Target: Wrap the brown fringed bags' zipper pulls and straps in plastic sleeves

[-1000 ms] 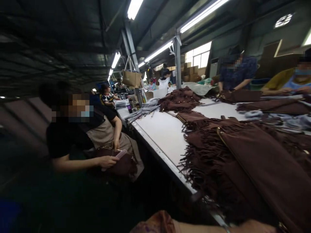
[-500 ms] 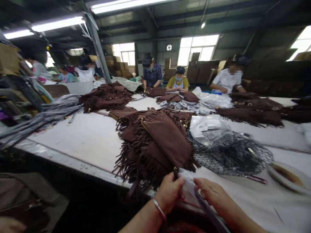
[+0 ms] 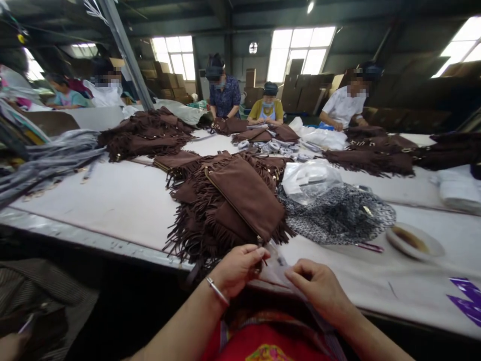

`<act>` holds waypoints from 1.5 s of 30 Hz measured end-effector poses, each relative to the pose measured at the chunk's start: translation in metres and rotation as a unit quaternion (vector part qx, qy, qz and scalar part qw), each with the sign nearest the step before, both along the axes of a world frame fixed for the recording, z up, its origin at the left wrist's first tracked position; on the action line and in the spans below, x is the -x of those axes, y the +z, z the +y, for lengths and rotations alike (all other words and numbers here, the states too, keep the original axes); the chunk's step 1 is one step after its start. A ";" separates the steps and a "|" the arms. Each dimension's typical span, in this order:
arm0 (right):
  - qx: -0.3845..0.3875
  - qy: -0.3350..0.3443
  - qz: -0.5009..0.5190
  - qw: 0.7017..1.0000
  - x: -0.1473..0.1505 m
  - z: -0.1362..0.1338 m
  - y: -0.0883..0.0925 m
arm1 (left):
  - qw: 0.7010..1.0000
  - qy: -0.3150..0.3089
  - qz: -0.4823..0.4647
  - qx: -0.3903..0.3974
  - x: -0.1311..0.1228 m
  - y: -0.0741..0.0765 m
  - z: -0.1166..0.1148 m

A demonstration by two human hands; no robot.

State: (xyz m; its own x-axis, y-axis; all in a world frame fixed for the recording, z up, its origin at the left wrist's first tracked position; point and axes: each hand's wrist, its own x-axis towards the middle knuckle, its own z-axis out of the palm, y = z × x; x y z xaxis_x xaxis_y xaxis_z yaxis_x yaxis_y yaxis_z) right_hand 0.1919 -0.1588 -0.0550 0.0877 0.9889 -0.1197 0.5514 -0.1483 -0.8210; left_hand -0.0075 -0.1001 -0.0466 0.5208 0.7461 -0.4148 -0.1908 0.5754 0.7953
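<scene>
Red cloth covers your lap, closest to you, with a bright embroidered patch at its lower edge. Your left hand, a silver bracelet at its wrist, is part-curled, thumb and fingertips drawn together on a thin dark strip; you can't tell from here whether that strip joins anything. Your right hand stands a little apart from it, thumb and forefinger closed in a pinch on the edge of some clear plastic, which stretches between your two hands.

Just beyond your left hand, the brown pouch lies slantwise on top of a heap of fringed brown pieces, its zipper running along its left edge and its lower end near your fingertips. All of it rests on the white table.

To the right of the heap you have a black-and-white patterned cloth with a clear bag partly on it, and a round dish stained brown inside. Farther on, grey straps lie at the left, near a second brown pile, and three people work along the far side.
</scene>
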 end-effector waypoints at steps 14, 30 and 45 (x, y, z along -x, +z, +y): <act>0.048 0.015 0.047 0.998 0.011 -0.013 -0.005 | 0.998 -0.004 0.042 -0.048 -0.007 -0.009 0.000; 0.079 0.005 0.056 0.995 0.016 -0.009 -0.003 | 0.996 -0.025 0.075 -0.046 -0.001 -0.013 0.000; 0.064 0.017 0.045 0.997 0.017 -0.010 0.001 | 0.996 -0.021 0.074 -0.041 -0.004 -0.015 0.001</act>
State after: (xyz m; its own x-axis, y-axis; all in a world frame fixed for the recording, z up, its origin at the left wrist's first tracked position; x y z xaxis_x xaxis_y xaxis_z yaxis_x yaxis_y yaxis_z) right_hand 0.1749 -0.1691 -0.0542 0.0376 0.9672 -0.2511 0.4833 -0.2375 -0.8426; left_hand -0.0038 -0.0995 -0.0617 0.4898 0.7594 -0.4282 -0.0445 0.5123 0.8576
